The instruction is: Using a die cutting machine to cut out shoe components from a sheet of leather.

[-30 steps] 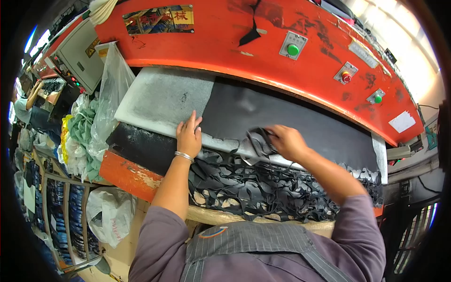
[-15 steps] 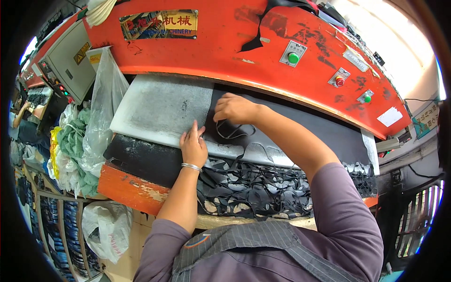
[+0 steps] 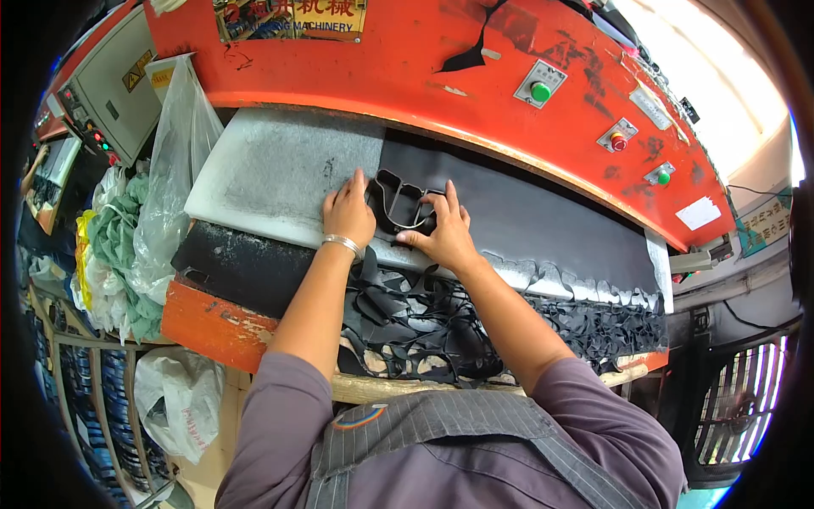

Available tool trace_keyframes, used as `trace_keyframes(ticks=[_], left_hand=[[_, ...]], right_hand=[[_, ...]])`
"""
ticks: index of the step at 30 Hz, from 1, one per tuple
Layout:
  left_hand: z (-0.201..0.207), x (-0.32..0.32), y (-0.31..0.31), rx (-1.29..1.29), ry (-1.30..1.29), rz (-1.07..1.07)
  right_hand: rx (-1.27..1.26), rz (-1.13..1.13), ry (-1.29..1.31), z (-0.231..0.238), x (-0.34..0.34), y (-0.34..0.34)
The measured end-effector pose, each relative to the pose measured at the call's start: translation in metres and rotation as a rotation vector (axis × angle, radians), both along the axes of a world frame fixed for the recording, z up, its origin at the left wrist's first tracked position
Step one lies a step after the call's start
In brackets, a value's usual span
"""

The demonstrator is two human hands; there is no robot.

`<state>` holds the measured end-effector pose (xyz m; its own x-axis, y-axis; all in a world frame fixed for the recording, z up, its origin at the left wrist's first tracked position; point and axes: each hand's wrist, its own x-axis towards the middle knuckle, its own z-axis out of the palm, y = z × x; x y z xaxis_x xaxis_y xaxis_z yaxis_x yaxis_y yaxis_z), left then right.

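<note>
A shaped metal cutting die (image 3: 392, 193), an open outline of thin band, lies at the left end of a smooth black sheet (image 3: 543, 225). My right hand (image 3: 439, 229) grips its right side, with the thumb low and the fingers over the rim. My left hand (image 3: 349, 210) rests flat with fingers stretched out, next to the die's left edge and partly on the pale cutting board (image 3: 263, 165). Along the near edge of the board lie tangled black offcuts (image 3: 424, 327). The sheet's near edge is scalloped.
A red press beam (image 3: 407, 76) with push buttons spans the far side. At the left hang clear plastic (image 3: 182, 161) and green bags (image 3: 123, 229) beside a grey control box (image 3: 110, 93). A white sack (image 3: 178, 399) sits below, and a fan (image 3: 738, 403) stands at the right.
My right hand has come down from the sheet's far left corner to the die's right side. A thin looped offcut is gone from under it. My left hand has moved slightly up.
</note>
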<state>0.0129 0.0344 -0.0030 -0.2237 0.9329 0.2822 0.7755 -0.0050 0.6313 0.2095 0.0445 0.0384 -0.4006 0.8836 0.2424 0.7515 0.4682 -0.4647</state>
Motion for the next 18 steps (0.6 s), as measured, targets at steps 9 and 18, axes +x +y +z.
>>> trace_keyframes(ticks=[9,18], left_hand=[[0.002,-0.010,-0.007,-0.020,-0.084,-0.208],[-0.001,-0.011,-0.004,0.072,-0.082,-0.160]], right_hand=[[-0.058,0.166,0.028,-0.001,0.034,0.016],[0.069,0.154,-0.021,-0.001,0.025,0.013]])
